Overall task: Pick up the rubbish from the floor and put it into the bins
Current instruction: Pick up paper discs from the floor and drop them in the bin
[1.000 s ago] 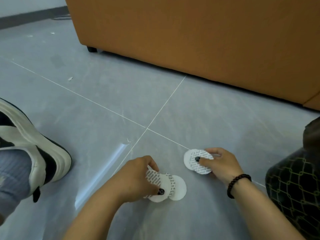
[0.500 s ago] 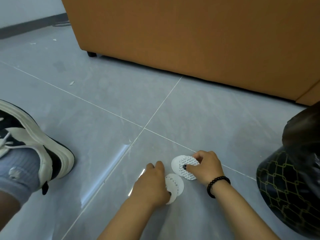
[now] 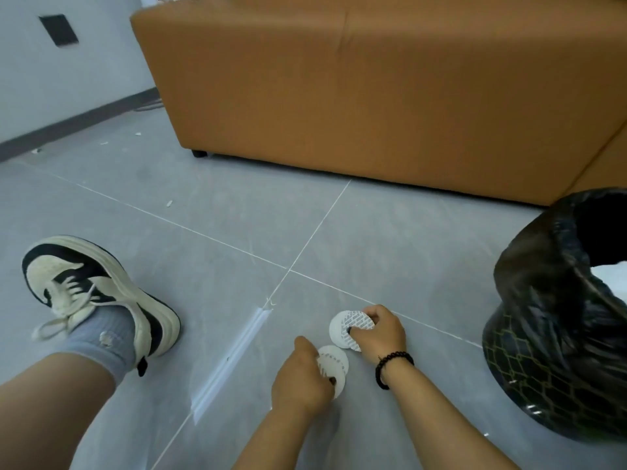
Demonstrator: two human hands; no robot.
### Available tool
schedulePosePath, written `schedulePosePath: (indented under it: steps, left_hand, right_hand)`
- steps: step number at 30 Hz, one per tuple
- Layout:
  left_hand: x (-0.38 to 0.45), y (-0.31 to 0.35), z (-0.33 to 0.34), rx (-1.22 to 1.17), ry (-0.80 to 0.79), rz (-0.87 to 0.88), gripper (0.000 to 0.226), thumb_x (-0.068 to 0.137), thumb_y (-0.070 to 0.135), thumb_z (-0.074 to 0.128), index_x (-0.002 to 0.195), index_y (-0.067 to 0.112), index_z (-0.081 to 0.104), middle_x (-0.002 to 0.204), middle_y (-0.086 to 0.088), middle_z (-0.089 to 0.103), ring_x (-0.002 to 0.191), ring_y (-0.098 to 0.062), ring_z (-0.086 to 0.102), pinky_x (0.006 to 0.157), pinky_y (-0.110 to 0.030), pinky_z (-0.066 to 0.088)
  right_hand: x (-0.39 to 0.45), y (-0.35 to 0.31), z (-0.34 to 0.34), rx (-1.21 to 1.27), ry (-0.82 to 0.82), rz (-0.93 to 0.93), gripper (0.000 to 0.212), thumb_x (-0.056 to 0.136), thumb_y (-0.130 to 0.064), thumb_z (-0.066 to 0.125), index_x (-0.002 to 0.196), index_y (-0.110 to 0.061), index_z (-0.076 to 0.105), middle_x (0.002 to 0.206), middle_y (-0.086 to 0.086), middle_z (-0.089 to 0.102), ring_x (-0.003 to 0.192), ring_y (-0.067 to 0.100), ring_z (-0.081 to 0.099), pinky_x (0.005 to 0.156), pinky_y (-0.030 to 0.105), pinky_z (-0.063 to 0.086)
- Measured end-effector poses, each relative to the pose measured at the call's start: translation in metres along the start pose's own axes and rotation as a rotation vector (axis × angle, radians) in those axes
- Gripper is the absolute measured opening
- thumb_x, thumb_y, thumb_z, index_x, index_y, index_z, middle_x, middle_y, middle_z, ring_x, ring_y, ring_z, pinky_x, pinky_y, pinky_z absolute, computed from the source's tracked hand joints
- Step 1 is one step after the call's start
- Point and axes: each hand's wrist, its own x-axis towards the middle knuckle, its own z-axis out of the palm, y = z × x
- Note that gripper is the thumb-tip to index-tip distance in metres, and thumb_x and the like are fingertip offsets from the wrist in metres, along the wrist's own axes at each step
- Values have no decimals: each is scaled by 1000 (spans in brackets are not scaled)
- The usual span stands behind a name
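Note:
Low over the grey tiled floor, my left hand point(image 3: 302, 381) pinches a small stack of round white paper discs point(image 3: 334, 366) with grey print. Just beyond it, my right hand point(image 3: 381, 332), with a black bead bracelet on the wrist, grips another printed white disc point(image 3: 346, 329) between thumb and fingers. Both sets of discs are close together, almost touching. A bin point(image 3: 559, 334) lined with a black bag stands to the right, its mouth open, with something white inside.
An orange sofa point(image 3: 373, 96) fills the back. My left foot in a black-and-white trainer point(image 3: 101, 300) rests on the floor at the left. Small white scraps point(image 3: 168, 203) lie near the wall and skirting at the far left.
My view has lifted and pulled back, bringing the bin's mouth and the wall into sight. Both hands have drawn closer together, each still holding its discs.

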Motion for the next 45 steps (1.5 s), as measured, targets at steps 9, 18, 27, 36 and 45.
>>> schedulePosePath:
  steps: [9,18,27,36,45]
  left_hand:
    - [0,4,-2,-33,-29,-62,54,79,24,68,127,20,42,126,-5,54,113,-24,57,90,-30,47]
    - [-23,18,-6,-44,26,-88,54,81,25,69,119,9,35,125,-12,53,114,-29,56,91,-34,44]
    - [-78,112,-55,-350,147,231,23,76,21,74,84,17,53,85,-5,62,76,-23,60,65,-26,46]
    - [-138,219,-122,-261,-58,601,22,79,22,75,93,14,61,85,-1,61,67,-14,56,55,-22,44]
    - [-150,235,-61,-602,-232,505,15,81,16,72,95,13,66,88,-7,68,72,-18,61,63,-29,49]
  right_hand:
    - [-48,-8,-47,158,19,-75,21,76,-5,69,84,-23,63,89,-3,66,83,14,63,69,21,49]
    - [-102,-33,-113,-38,-22,-269,19,78,-5,69,84,-21,63,80,-12,63,72,-1,58,56,5,44]
    - [-156,-103,-228,-579,-33,-581,14,87,-16,62,100,-19,64,104,-3,65,94,13,60,84,29,50]
    - [-164,-100,-337,-581,194,-476,23,97,-13,43,113,-28,50,78,19,66,46,18,45,43,28,39]
    - [-109,-73,-356,-291,277,-196,34,96,-10,44,129,-10,51,93,8,61,66,16,51,44,14,41]
